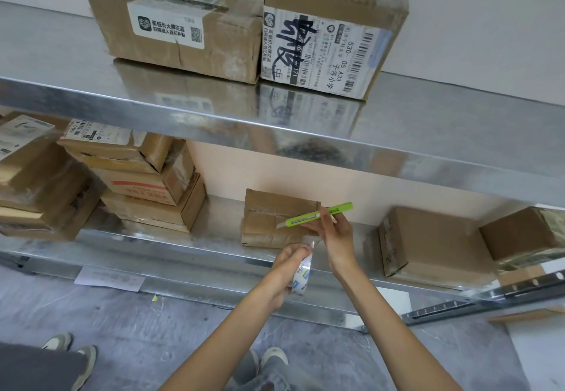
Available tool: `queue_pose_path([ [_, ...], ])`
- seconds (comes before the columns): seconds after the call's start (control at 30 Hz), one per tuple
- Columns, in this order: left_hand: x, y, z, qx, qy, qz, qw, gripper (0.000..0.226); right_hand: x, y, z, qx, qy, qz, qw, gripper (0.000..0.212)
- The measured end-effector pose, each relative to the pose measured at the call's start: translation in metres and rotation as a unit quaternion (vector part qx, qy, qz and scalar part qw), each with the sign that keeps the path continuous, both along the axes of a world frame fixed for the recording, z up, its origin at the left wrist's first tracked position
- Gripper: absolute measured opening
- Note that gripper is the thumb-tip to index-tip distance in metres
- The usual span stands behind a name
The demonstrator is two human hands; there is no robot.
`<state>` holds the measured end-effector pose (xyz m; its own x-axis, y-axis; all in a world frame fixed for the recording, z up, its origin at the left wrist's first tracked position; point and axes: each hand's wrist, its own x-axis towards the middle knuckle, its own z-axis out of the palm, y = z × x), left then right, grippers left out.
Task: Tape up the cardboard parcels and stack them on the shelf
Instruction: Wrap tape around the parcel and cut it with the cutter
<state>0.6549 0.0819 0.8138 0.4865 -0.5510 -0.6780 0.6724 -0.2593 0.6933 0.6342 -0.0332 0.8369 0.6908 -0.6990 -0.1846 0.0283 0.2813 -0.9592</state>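
Observation:
A small cardboard parcel (270,217) lies on the lower metal shelf (189,247), near its middle. In front of it my left hand (286,268) grips a roll of clear tape (302,274) held on edge. My right hand (331,234) holds a green utility knife (318,214) with its blade out, pointing left, and its fingers also reach down to the tape's loose end just above the roll. Both hands are a little in front of the parcel and not touching it.
Two labelled parcels (183,26) (330,32) stand on the upper shelf (305,121). A pile of several boxes (143,176) fills the lower shelf's left; more boxes (434,243) sit at its right. A sheet of paper (110,279) lies on the floor. Someone's shoes (73,354) are at lower left.

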Motion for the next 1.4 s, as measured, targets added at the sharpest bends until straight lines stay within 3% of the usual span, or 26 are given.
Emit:
queue_pose_path([
  [0.37, 0.0, -0.002, -0.002, 0.018, 0.035, 0.004, 0.999, 0.007, -0.005, -0.007, 0.0, 0.011, -0.018, -0.016, 1.0, 0.011],
  [0.7, -0.001, -0.002, -0.001, -0.006, 0.018, 0.017, 1.0, 0.003, -0.056, -0.022, 0.02, -0.273, 0.054, 0.012, 0.96, 0.019],
  [0.87, -0.006, -0.003, -0.003, -0.001, 0.021, 0.02, 1.0, 0.006, -0.059, -0.009, 0.02, -0.332, 0.087, 0.046, 0.938, 0.011],
  [1.1, -0.008, -0.004, -0.002, 0.0, 0.019, 0.021, 1.0, 0.01, -0.056, -0.002, 0.012, -0.458, 0.091, 0.086, 0.88, 0.008],
  [1.33, -0.007, -0.004, 0.001, 0.009, 0.017, 0.017, 1.0, 0.019, -0.052, -0.004, 0.006, -0.529, 0.127, 0.15, 0.826, 0.017],
  [1.4, -0.007, -0.004, 0.002, 0.003, 0.014, 0.018, 1.0, 0.021, -0.055, -0.008, 0.005, -0.526, 0.143, 0.148, 0.826, 0.013],
])
